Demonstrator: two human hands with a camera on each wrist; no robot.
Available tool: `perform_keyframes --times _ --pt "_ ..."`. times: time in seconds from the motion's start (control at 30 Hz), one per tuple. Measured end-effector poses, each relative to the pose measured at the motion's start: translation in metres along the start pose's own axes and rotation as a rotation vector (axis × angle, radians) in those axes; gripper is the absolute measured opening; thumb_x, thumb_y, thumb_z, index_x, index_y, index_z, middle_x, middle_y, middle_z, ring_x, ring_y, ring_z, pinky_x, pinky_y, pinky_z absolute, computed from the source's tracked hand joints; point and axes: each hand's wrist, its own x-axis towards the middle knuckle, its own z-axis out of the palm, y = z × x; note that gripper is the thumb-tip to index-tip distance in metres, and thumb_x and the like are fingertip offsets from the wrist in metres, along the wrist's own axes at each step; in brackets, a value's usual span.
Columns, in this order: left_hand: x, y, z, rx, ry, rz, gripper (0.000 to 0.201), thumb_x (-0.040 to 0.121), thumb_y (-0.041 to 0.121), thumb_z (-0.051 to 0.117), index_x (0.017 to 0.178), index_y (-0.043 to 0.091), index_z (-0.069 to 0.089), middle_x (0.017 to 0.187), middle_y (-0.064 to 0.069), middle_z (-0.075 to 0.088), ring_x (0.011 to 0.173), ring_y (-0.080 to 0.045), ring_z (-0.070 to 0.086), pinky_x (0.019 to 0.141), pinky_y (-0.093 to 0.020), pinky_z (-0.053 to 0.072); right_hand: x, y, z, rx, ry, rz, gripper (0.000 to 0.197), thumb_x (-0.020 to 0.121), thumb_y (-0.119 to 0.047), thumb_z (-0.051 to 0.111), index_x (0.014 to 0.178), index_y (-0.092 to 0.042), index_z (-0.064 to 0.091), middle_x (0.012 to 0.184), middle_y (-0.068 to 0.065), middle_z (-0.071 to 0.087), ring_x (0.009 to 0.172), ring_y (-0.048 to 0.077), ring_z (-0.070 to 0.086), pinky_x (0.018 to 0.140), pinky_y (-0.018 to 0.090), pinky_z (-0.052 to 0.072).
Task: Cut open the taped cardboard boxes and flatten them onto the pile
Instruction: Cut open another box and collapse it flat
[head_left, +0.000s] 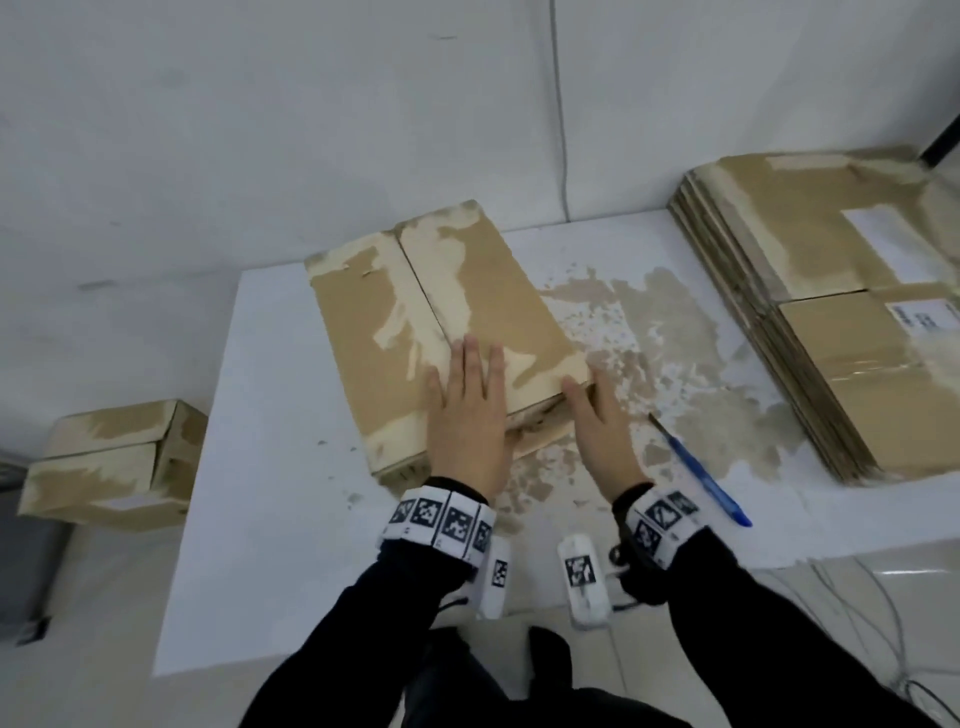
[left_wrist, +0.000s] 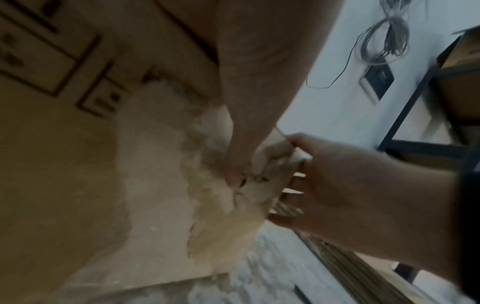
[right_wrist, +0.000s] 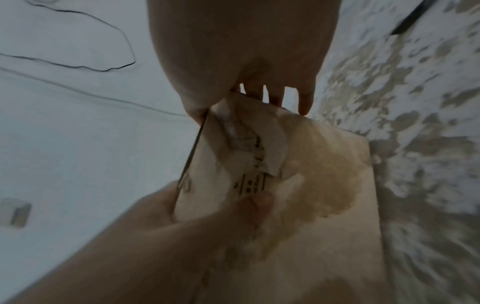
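Observation:
A brown cardboard box (head_left: 415, 312) with torn tape marks lies on the white table (head_left: 260, 519). My left hand (head_left: 467, 415) presses flat on its top near the front edge, fingers straight; its thumb (left_wrist: 233, 164) reaches down over the end flap. My right hand (head_left: 597, 421) is at the box's near right corner and pinches the end flap (right_wrist: 233, 164) between thumb and fingers. A blue utility knife (head_left: 696, 473) lies on the table to the right of my right hand. The pile of flattened boxes (head_left: 831, 312) sits at the table's right side.
Another taped box (head_left: 114, 462) stands on a lower surface left of the table. Torn paper residue (head_left: 665, 332) covers the table between box and pile. Cables (head_left: 857, 623) trail on the floor at the right. A wall stands behind the table.

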Motion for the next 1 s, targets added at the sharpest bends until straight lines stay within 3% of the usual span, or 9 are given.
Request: perform_keyframes --times 0.1,0.2,0.27,0.4,0.6,0.67,0.8,0.9,1.0 --pt "-0.006 -0.007 0.003 0.003 0.014 0.117 0.084 0.097 0.039 0.047 0.151 0.015 -0.013 0.16 -0.011 -0.01 0.148 -0.024 -0.01 0.118 -0.043 -0.004 -0.008 0.032 -0.019 0.236 0.037 0.188 0.052 0.101 -0.047 0.02 0.135 -0.018 0.047 0.132 -0.003 0.054 0.118 0.009 0.052 0.098 0.025 0.041" --pt "-0.009 -0.012 0.001 -0.017 0.078 0.202 0.079 0.096 0.044 0.045 0.153 0.015 -0.002 0.16 -0.011 0.004 0.148 -0.025 0.002 0.118 -0.044 0.003 0.003 0.052 -0.029 0.432 0.031 0.579 0.068 0.097 -0.057 0.019 0.138 -0.007 0.041 0.137 0.015 0.048 0.113 0.025 0.049 0.098 0.037 0.039" --pt "-0.011 -0.011 0.001 -0.076 0.171 0.224 0.078 0.092 0.049 0.048 0.153 0.014 0.013 0.157 -0.013 0.021 0.146 -0.027 0.017 0.116 -0.045 0.012 0.006 0.051 -0.029 0.518 -0.053 0.619 0.072 0.095 -0.061 0.022 0.14 -0.007 0.039 0.138 0.015 0.048 0.114 0.028 0.05 0.099 0.038 0.04" --pt "-0.008 -0.005 -0.016 -0.55 0.432 0.139 0.081 0.089 0.054 0.049 0.152 0.019 0.013 0.158 -0.004 0.019 0.146 -0.018 0.017 0.117 -0.042 0.015 0.004 0.013 -0.04 0.547 0.034 0.131 0.052 0.094 -0.052 0.041 0.138 -0.025 0.041 0.139 0.003 0.05 0.124 0.022 0.051 0.099 0.041 0.044" --pt "-0.021 -0.002 -0.014 -1.522 0.275 -0.221 0.085 0.07 0.041 0.074 0.141 0.019 0.032 0.131 0.005 0.054 0.123 -0.012 0.053 0.097 -0.037 0.051 0.015 -0.062 -0.048 -0.072 -0.077 -0.574 0.075 0.083 -0.026 0.07 0.138 -0.047 0.024 0.136 -0.034 0.037 0.126 -0.012 0.038 0.104 0.02 0.039" --pt "-0.035 -0.013 -0.008 -1.556 0.332 -0.297 0.083 0.071 0.04 0.067 0.141 0.017 0.03 0.138 -0.002 0.048 0.127 -0.019 0.049 0.101 -0.039 0.047 0.016 -0.064 -0.035 -0.226 -0.188 -0.684 0.074 0.084 -0.026 0.068 0.141 -0.041 0.024 0.141 -0.025 0.035 0.13 -0.007 0.037 0.108 0.025 0.037" --pt "-0.061 -0.043 -0.033 -1.209 0.748 -0.338 0.072 0.084 0.05 0.051 0.147 0.031 0.023 0.155 0.006 0.027 0.142 -0.013 0.027 0.116 -0.046 0.025 0.011 -0.036 0.0 -0.601 -0.341 -0.932 0.064 0.089 -0.033 0.054 0.147 -0.028 0.026 0.153 -0.006 0.028 0.143 0.02 0.023 0.114 0.045 0.028" --pt "-0.047 -0.056 -0.052 -1.049 0.553 -0.344 0.074 0.082 0.065 0.05 0.147 0.035 0.029 0.152 0.006 0.033 0.14 -0.012 0.031 0.115 -0.044 0.029 0.002 -0.03 0.026 -0.661 -0.43 -1.018 0.06 0.092 -0.029 0.056 0.146 -0.024 0.031 0.153 -0.001 0.031 0.144 0.021 0.021 0.115 0.042 0.023" --pt "-0.039 -0.068 -0.05 -1.221 0.418 -0.45 0.061 0.088 0.044 0.055 0.145 0.034 0.036 0.144 0.009 0.046 0.126 -0.01 0.048 0.107 -0.038 0.042 -0.003 -0.033 0.016 -0.558 -0.382 -0.921 0.047 0.095 -0.032 0.05 0.139 -0.017 0.044 0.147 0.003 0.041 0.138 0.018 0.032 0.113 0.033 0.023"
